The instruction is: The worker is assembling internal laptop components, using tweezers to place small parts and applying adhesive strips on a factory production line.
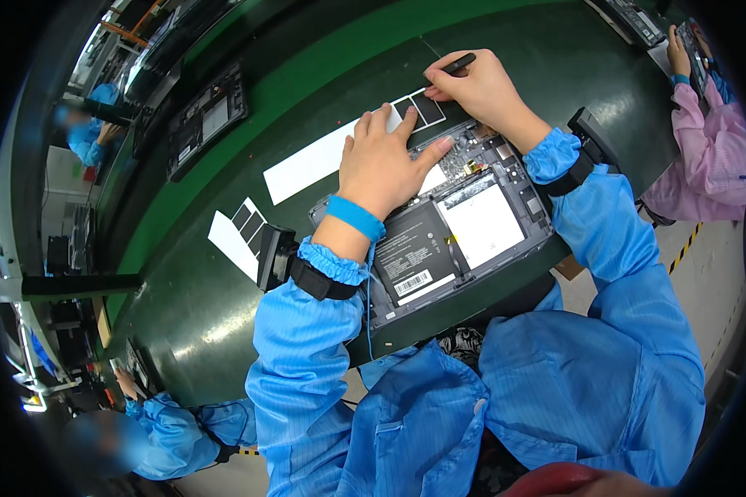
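Note:
A long white backing strip with black rectangular stickers at its right end lies along the far side of an opened laptop base. Fingers spread, my left hand rests on the strip, its thumb over the laptop's circuit board. My right hand pinches a black pen-shaped tool beside the end sticker; the tool's tip is hidden by the fingers. In the base sit a black battery and a white-covered rectangular part.
Another white strip with black stickers lies left of my left wrist on the green table. A second opened laptop base stands at the far left. Co-workers in blue and pink sit at the sides.

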Demonstrator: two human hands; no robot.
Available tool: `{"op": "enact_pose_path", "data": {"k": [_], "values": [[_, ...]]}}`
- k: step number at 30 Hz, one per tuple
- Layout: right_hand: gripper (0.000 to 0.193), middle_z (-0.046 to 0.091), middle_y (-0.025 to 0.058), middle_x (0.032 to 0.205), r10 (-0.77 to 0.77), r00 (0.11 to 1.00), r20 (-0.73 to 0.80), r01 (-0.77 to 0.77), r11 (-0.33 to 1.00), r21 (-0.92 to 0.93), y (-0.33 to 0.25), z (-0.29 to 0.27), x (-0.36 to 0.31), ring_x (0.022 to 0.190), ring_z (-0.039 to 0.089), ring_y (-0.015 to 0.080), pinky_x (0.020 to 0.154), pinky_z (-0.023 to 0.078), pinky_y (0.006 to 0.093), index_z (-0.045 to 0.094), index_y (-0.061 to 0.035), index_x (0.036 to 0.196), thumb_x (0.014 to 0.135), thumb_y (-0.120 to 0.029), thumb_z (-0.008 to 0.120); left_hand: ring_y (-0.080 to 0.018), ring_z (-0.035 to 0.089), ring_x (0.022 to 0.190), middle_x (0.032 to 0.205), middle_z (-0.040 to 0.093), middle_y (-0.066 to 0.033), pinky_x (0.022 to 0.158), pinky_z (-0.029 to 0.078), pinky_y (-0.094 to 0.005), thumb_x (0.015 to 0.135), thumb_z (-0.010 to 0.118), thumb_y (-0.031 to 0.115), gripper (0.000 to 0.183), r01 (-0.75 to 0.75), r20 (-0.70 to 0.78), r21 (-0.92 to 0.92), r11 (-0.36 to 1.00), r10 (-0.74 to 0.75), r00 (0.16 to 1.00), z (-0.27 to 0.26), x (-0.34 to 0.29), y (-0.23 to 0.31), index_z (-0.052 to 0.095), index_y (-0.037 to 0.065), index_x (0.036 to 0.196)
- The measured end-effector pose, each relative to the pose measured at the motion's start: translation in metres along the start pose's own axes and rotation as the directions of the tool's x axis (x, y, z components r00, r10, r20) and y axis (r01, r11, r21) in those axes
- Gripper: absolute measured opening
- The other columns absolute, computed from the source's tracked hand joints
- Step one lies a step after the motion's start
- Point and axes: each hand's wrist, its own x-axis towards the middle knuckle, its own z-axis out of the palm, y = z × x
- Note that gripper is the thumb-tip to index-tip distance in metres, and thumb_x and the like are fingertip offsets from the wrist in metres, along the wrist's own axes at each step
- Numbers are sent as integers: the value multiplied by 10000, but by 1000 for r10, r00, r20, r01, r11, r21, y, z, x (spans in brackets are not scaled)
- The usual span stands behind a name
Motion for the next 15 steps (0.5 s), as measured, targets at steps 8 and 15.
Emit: {"op": "enact_pose_path", "data": {"k": [8,15], "values": [[216,717,143,760,31,1000,-8,-31,998,-61,0,-2,2,712,718,180,684,575,262,704,58,884,814,-142,665,-387,355,1360,1435,421,-224,1085,341,-487,879,499,654,720,37,32,-33,999,-36,999,2,0,0,552,107,1346],[231,707,161,783,74,996,47,-77,994,73,6,-2,4,739,718,191,690,588,270,698,78,907,817,-134,674,-384,385,1342,1418,439,-240,1087,352,-444,898,509,614,672,24,6,-6,1000,-24,1000,1,0,0,575,99,1325]]}}
